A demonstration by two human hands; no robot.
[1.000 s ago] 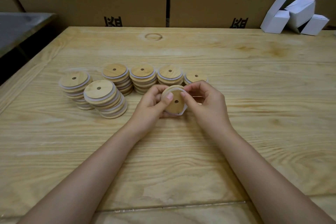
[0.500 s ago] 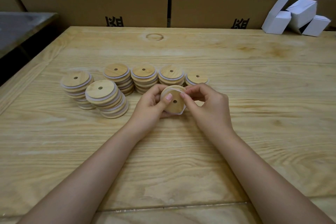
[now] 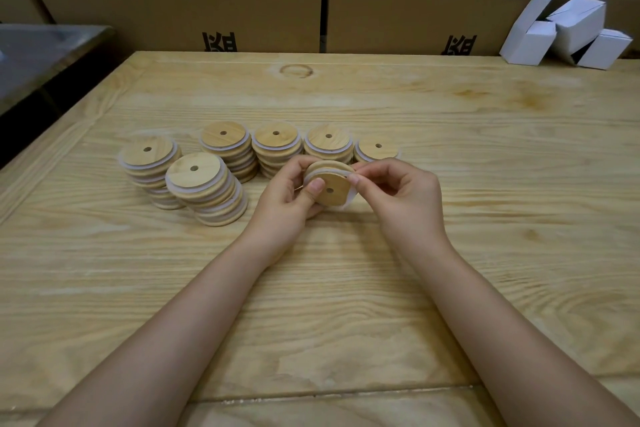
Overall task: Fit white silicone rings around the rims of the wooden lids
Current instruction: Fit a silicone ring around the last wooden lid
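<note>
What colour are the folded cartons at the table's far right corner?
White, plain and unprinted; the folded cartons show clearly in the head view.

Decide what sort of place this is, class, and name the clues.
Probably a packing or assembly workshop: cardboard cartons stacked behind the wooden table, folded white boxes, and stacks of wooden lids.

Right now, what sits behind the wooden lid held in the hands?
A row of stacked wooden lids, white rings fitted. The rightmost stack stands directly behind it; the held lid, its silicone ring and the right hand cover that stack's base.
</note>
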